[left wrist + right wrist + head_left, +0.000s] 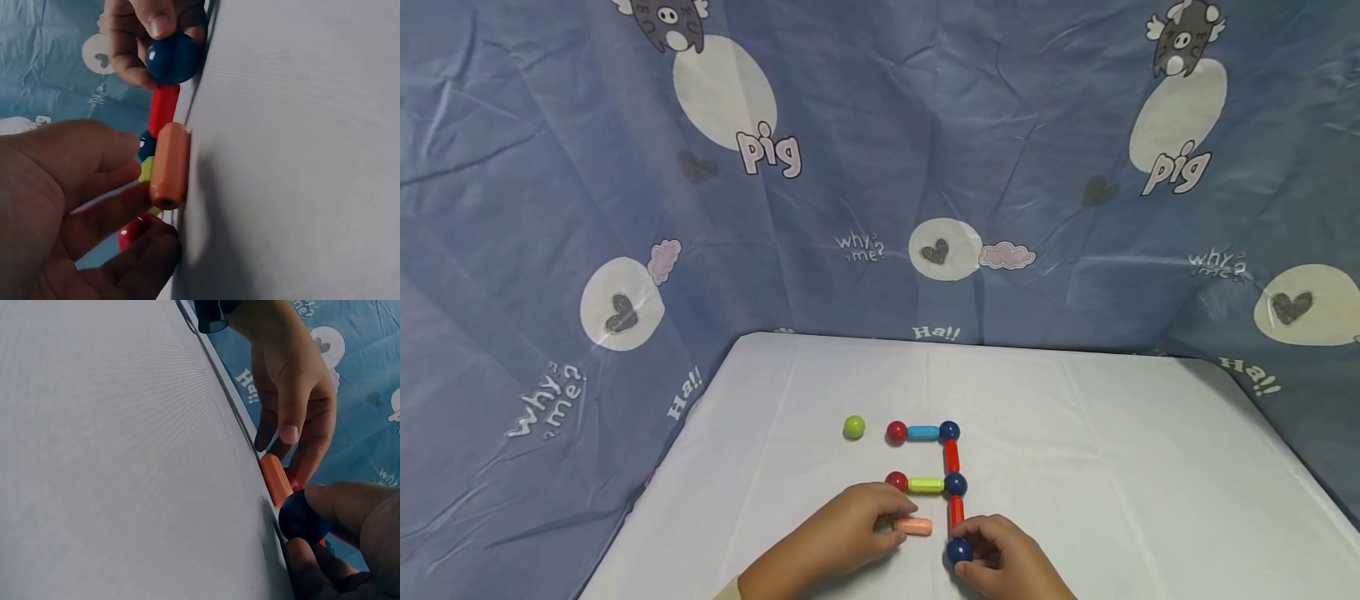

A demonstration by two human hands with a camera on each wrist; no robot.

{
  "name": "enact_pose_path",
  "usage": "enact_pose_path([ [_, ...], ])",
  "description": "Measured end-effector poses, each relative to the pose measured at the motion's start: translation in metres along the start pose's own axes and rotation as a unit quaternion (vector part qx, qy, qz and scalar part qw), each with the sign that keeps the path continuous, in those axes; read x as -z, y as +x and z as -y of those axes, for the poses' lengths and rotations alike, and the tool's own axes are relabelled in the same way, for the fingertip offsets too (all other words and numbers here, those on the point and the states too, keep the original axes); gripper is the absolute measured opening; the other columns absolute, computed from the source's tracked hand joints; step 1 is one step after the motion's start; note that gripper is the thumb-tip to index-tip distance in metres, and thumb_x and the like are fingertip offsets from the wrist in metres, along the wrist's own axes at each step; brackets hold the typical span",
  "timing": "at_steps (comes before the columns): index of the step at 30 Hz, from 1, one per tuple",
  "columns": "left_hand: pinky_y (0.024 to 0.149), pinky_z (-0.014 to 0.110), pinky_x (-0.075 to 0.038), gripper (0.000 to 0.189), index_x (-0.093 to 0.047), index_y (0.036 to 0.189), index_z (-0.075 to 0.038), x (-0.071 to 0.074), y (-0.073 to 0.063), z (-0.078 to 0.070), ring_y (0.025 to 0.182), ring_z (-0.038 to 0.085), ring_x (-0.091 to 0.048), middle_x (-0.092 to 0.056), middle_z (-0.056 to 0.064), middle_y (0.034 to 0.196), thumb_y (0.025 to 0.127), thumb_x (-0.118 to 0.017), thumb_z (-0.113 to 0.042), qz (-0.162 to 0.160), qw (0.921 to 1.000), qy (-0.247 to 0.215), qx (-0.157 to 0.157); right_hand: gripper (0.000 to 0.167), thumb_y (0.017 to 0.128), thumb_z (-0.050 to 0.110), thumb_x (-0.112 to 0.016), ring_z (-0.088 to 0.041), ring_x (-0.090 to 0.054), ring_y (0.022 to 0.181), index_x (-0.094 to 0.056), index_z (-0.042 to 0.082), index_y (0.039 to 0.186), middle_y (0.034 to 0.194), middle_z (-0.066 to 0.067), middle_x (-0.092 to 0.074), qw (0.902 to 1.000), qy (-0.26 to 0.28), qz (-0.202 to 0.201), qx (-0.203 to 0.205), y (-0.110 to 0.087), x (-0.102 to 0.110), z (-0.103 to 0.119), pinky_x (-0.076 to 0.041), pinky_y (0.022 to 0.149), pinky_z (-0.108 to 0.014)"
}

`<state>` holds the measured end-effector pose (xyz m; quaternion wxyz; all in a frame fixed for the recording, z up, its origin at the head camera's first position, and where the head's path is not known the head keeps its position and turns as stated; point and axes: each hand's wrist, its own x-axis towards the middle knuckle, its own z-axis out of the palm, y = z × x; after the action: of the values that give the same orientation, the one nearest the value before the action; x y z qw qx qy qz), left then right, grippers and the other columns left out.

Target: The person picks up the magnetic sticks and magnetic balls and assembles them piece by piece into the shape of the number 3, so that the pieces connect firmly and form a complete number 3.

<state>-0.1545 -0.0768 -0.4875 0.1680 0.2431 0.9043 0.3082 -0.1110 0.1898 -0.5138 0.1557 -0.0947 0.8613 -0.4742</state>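
Note:
On the white table, my right hand [1006,554] pinches a dark blue ball [958,552] between thumb and fingers. That ball ends a line of red rods [956,510] and blue balls [955,484] running away from me. A yellow-green rod [926,485] and a light blue rod [922,432] branch left, each ending at a red ball [897,432]. My left hand [859,527] is spread loosely about the left end of an orange rod [169,165], which lies on the table. In the right wrist view, its thumb is apart from this rod.
A loose green ball [853,427] sits left of the far red ball. The white cloth-covered table [1112,467] extends to both sides. Behind and left of it hangs a blue patterned curtain [865,167].

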Motion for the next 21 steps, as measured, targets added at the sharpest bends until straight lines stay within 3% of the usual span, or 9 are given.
enact_pose_path([
  [4,0.104,0.035,-0.053,0.027,-0.078,0.119,-0.027,-0.003,0.002,0.002,0.108,-0.001,-0.061,-0.070,-0.021,0.112,0.092,-0.080,-0.024,0.014,0.9997,0.015,-0.013,0.035,0.085,0.022,-0.087,-0.012,-0.063,0.090,-0.073,0.014,0.116,0.102,0.001,-0.065,1.0000,0.003,0.004,0.001,0.001,0.000,-0.002,-0.058,0.078,-0.024],
  [9,0.100,0.030,-0.053,0.025,-0.079,0.116,-0.027,-0.005,0.002,0.004,0.103,-0.003,-0.060,-0.070,-0.022,0.108,0.091,-0.081,-0.022,0.004,0.9988,0.035,-0.034,0.035,0.085,0.022,-0.087,-0.011,-0.063,0.089,-0.073,0.013,0.115,0.102,0.001,-0.065,0.9999,0.007,0.005,0.005,0.002,0.001,-0.002,-0.058,0.078,-0.023],
  [16,0.096,0.033,-0.053,0.016,-0.079,0.106,-0.028,-0.011,0.006,0.005,0.093,-0.002,-0.055,-0.066,-0.021,0.099,0.091,-0.082,-0.025,-0.020,0.9995,0.021,0.009,0.035,0.085,0.022,-0.087,-0.015,-0.063,0.091,-0.073,0.012,0.115,0.101,0.001,-0.066,1.0000,0.007,0.003,-0.001,0.003,0.001,-0.002,-0.060,0.079,-0.025],
  [21,0.083,0.026,-0.051,0.015,-0.078,0.102,-0.027,-0.010,0.006,0.007,0.085,0.001,-0.053,-0.063,-0.020,0.091,0.089,-0.083,-0.021,-0.020,0.9997,0.000,0.017,0.034,0.085,0.022,-0.087,-0.015,-0.064,0.091,-0.073,0.013,0.115,0.100,0.002,-0.066,1.0000,0.002,0.001,-0.002,0.002,0.001,-0.001,-0.060,0.079,-0.027],
])
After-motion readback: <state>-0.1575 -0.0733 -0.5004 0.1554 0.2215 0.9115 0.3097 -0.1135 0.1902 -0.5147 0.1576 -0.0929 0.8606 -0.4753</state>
